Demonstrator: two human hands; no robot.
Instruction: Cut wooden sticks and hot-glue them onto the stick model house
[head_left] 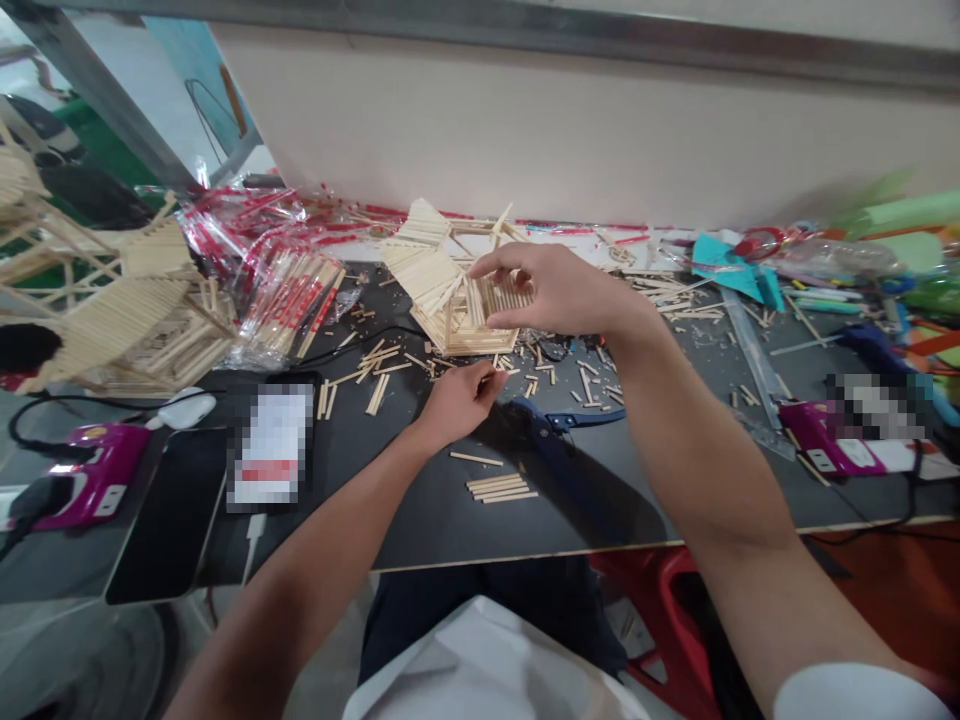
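Note:
A small house-like model of pale wooden sticks (431, 280) stands at the middle of the table, with slatted roof panels and a layered base. My right hand (559, 290) arches over its right side, thumb and forefinger apart, nothing visible between them. Whether the fingertips touch the model I cannot tell. Just in front of the base, my left hand (461, 400) is closed with its fingers curled together; what it holds, if anything, is hidden. Close to it lies a blue-handled cutter (551, 425). Several cut sticks (499, 488) lie in a row near the front edge.
Bagged sticks (289, 300) and a larger stick structure (127, 310) fill the left. Two phones (172, 510) and a purple power strip (94, 470) lie in front of them. Stick offcuts are scattered around the model. To the right are a clear ruler (750, 345) and another purple strip (832, 440).

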